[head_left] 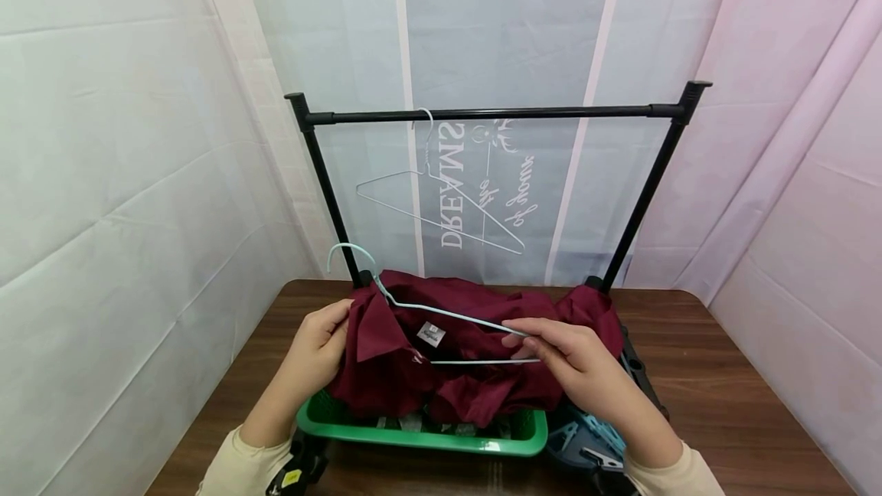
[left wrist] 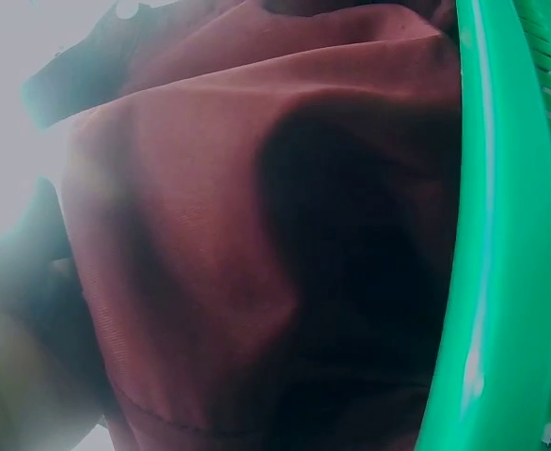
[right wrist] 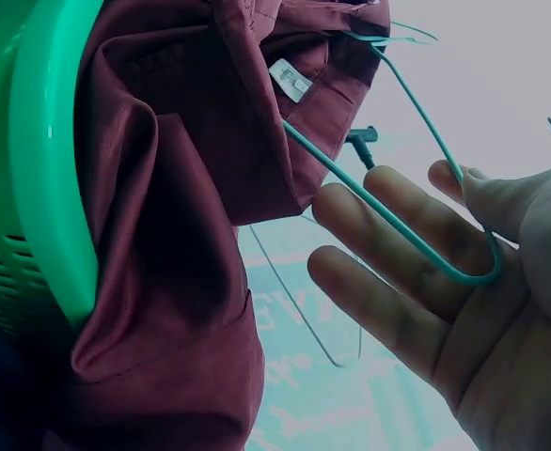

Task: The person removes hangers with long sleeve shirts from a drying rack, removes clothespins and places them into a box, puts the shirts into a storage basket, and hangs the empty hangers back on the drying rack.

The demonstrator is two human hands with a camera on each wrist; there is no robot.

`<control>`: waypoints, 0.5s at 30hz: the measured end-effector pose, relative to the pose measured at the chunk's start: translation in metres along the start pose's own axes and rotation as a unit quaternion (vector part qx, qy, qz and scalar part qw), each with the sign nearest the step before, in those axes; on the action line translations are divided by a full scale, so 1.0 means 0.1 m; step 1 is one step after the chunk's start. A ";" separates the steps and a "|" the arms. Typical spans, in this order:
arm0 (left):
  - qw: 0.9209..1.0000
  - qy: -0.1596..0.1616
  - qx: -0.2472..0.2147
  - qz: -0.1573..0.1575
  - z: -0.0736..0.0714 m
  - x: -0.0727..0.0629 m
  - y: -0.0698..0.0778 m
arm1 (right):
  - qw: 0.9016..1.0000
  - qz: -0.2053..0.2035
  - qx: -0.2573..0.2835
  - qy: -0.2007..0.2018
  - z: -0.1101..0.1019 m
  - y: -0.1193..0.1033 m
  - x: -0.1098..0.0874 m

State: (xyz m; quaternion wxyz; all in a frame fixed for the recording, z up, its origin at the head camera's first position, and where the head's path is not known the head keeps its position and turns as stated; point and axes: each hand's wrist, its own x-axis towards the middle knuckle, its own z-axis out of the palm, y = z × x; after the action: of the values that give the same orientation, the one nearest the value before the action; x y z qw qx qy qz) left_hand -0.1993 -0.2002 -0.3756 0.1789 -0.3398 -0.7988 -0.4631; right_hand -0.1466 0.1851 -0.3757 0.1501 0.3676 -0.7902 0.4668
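Note:
A maroon collared shirt [head_left: 468, 297] lies bunched over the green basket [head_left: 420, 440], its neck opening and label facing up. My left hand [head_left: 315, 347] grips the shirt beside the collar; its fingertips are partly hidden by cloth. A light blue wire hanger [head_left: 441, 312] reaches into the neck, its left end hidden in the shirt and its hook above the collar. My right hand [head_left: 575, 354] holds the hanger's right end. In the right wrist view, thumb and index finger pinch the hanger wire [right wrist: 398, 225], while the other fingers extend beneath it. Maroon cloth [left wrist: 200, 216] fills the left wrist view.
Behind the basket stands a black rack [head_left: 482, 114] with a white wire hanger [head_left: 441, 205] on its bar. To the basket's right, a dark blue container [head_left: 575, 446] holds blue clothespins [head_left: 601, 431]. All stand on a brown wooden table [head_left: 730, 404].

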 end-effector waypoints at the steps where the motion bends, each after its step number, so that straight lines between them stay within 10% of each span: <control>1: 1.000 0.000 -0.001 0.000 0.00 0.00 0.00 | 1.000 -0.003 0.002 0.003 0.01 0.00 0.00; 15: 0.999 -0.020 -0.040 -0.010 0.00 0.00 0.04 | 0.996 -0.027 -0.023 0.077 0.08 0.02 0.01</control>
State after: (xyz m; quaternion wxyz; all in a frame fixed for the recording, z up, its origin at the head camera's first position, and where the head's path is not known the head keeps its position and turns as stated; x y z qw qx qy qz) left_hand -0.1969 -0.1992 -0.3731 0.1444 -0.3479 -0.7866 -0.4892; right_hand -0.1483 0.1783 -0.3809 0.2309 0.3481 -0.7768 0.4712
